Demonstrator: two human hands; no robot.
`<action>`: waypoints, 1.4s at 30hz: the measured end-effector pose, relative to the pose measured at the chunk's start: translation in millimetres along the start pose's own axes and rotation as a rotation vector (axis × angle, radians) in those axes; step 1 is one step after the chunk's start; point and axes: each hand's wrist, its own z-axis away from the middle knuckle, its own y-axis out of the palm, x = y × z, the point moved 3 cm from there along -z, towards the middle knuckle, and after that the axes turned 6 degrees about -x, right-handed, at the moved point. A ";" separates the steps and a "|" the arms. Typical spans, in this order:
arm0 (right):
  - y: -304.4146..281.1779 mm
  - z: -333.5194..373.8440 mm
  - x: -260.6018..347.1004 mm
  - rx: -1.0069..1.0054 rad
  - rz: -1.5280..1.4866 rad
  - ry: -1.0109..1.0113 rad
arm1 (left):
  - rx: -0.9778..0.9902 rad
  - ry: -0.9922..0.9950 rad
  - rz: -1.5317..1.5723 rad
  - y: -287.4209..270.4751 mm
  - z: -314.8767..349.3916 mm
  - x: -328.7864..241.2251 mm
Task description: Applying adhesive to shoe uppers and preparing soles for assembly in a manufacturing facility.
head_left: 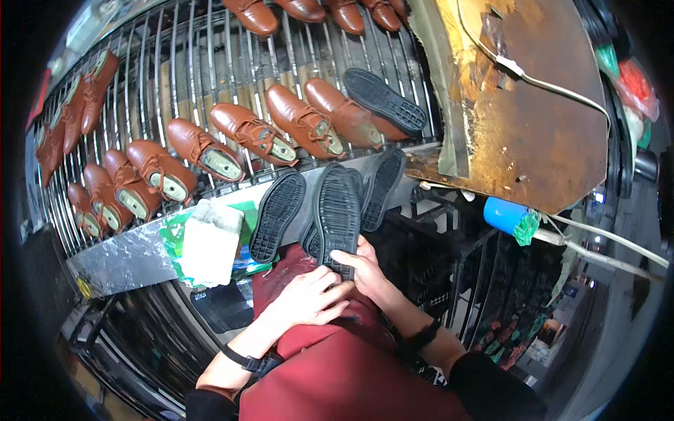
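A black rubber shoe sole (337, 210) stands up in front of my lap, its ribbed tread facing me. My right hand (366, 270) is closed round its heel end, thumb lying across the tread. Against the lower left edge of the heel, my left hand (312, 297) is closed with curled fingers; its fingertips are partly hidden. Behind the held sole, more black soles show in part. One loose sole (278, 216) leans to its left and another sole (383, 189) to its right, both at the rack's near edge.
Several brown leather shoes (249, 132) stand in rows on a metal-bar rack (203, 56). One black sole (382, 100) rests over a shoe there. A white pad (210, 245) lies on green plastic at the left. A worn brown board (519, 105) with a white cable and a blue cylinder (504, 214) are at the right.
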 end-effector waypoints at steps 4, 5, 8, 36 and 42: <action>-29.4 -8.3 -1.8 -0.078 0.180 -0.009 | -0.470 -0.311 -0.272 5.6 13.0 80.6; -32.8 -2.1 3.7 -0.030 0.181 0.019 | -0.546 -0.471 -0.376 -0.6 13.4 98.2; -51.2 16.9 12.7 0.326 -0.107 0.208 | -0.351 -0.863 -0.722 -2.6 39.5 155.2; 35.6 -155.3 188.3 0.821 -0.705 0.238 | -0.425 -1.028 -0.431 18.2 67.1 167.0; 2.1 -136.2 161.7 0.687 -0.728 0.084 | -0.339 -0.737 -0.689 -0.7 -47.8 143.0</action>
